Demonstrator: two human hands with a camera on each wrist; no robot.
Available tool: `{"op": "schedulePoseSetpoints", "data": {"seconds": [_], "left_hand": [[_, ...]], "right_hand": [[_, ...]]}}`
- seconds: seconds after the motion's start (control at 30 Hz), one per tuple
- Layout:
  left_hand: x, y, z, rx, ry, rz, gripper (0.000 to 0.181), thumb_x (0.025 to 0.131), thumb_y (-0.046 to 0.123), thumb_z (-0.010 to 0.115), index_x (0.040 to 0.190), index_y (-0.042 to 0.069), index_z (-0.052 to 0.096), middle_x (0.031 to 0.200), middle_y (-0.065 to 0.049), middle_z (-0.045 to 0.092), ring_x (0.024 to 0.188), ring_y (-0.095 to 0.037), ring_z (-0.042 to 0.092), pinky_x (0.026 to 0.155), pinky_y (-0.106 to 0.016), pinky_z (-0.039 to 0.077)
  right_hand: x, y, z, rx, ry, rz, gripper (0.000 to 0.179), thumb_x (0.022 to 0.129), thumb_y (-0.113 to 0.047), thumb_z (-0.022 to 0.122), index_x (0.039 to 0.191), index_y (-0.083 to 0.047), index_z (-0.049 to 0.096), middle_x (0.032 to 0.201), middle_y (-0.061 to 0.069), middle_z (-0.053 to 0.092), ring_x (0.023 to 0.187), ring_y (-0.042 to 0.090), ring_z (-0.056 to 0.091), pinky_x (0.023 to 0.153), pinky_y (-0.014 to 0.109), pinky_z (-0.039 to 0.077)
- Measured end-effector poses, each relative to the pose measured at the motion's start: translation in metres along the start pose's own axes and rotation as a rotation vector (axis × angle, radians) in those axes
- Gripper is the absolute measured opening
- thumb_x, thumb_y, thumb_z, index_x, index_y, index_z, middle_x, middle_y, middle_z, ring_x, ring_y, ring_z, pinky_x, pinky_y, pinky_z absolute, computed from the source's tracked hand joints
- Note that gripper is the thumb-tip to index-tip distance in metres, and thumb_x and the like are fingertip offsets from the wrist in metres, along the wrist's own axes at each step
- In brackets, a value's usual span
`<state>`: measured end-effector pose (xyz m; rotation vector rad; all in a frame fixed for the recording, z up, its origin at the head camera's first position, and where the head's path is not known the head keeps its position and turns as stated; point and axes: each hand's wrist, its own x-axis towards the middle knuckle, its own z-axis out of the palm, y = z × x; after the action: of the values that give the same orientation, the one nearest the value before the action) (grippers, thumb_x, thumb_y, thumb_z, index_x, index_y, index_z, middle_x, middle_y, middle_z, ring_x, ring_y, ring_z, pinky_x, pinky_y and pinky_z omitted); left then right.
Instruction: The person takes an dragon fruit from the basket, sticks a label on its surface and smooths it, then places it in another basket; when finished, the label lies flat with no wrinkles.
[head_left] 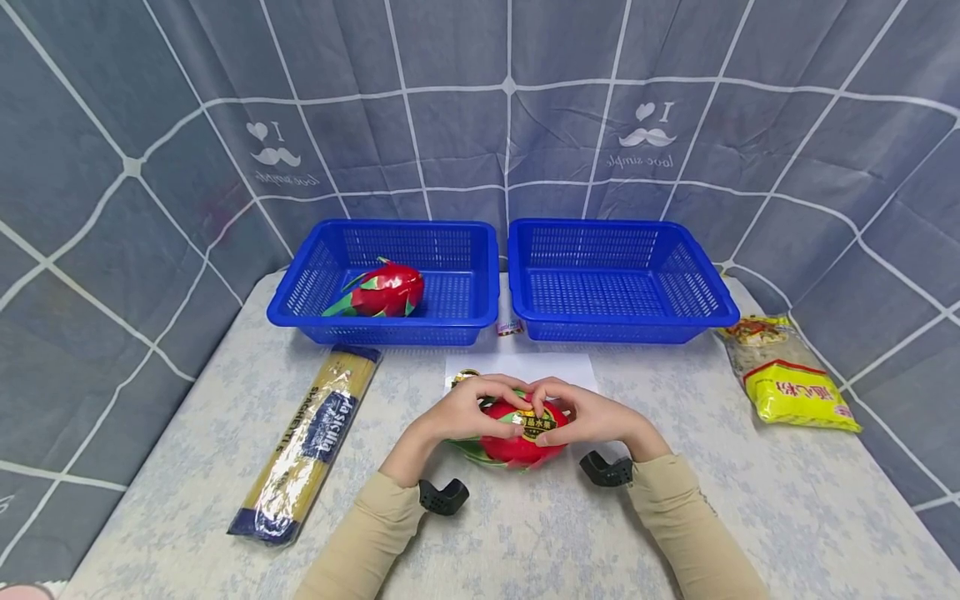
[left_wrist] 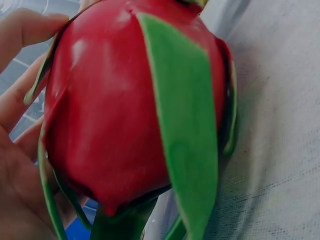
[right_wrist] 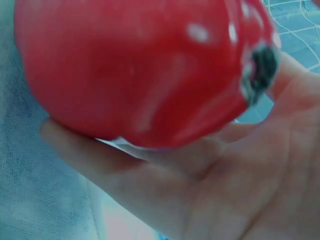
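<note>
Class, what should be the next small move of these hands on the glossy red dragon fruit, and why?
Perhaps smooth down the black-and-gold label: it sits on the curved skin of the held dragon fruit, and the left hand and right hand grip the fruit from both sides, within reach of it.

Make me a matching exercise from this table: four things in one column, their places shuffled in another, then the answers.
1. Spaghetti packet
2. Labelled dragon fruit
3. Other dragon fruit
4. Macaroni bag

A. Held between left hand and right hand
B. On the tablecloth, right of both hands
C. On the tablecloth, left of both hands
D. Inside the left basket

Pairs: 1-C, 2-A, 3-D, 4-B
</note>
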<state>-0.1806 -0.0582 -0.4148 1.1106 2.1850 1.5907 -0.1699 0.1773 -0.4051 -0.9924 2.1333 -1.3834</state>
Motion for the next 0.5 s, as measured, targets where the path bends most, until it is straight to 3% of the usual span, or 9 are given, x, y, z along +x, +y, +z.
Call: {"op": "schedulePoseSetpoints", "data": {"seconds": [0.27,0.4,0.5], "left_hand": [[0.000,-0.007,-0.003,-0.046,-0.002,0.049,0.027,0.074,0.009,0.079,0.100,0.004,0.074,0.119,-0.007,0.063,0.112,-0.017,0.056,0.095,-0.032,0.043],[-0.002,0.011,-0.004,-0.029,0.001,0.054,0.028,0.071,0.003,0.080,0.098,-0.001,0.073,0.117,-0.015,0.062,0.111,-0.025,0.057,0.093,-0.032,0.045],[-0.002,0.012,-0.004,-0.024,-0.003,0.049,0.028,0.070,0.004,0.081,0.097,-0.001,0.072,0.117,-0.015,0.062,0.111,-0.026,0.056,0.093,-0.032,0.045]], "right_hand": [[0.005,0.001,0.004,-0.022,0.057,0.024,0.027,0.080,-0.015,0.075,0.084,-0.013,0.048,0.110,0.004,0.053,0.118,0.025,0.043,0.094,0.044,0.036],[0.006,0.000,0.006,-0.011,0.084,0.039,0.028,0.078,-0.017,0.078,0.082,-0.013,0.050,0.104,0.004,0.056,0.111,0.024,0.047,0.094,0.045,0.037],[0.007,-0.004,0.007,-0.016,0.106,0.034,0.029,0.076,-0.017,0.079,0.081,-0.012,0.051,0.100,0.004,0.056,0.107,0.023,0.048,0.092,0.045,0.039]]}}
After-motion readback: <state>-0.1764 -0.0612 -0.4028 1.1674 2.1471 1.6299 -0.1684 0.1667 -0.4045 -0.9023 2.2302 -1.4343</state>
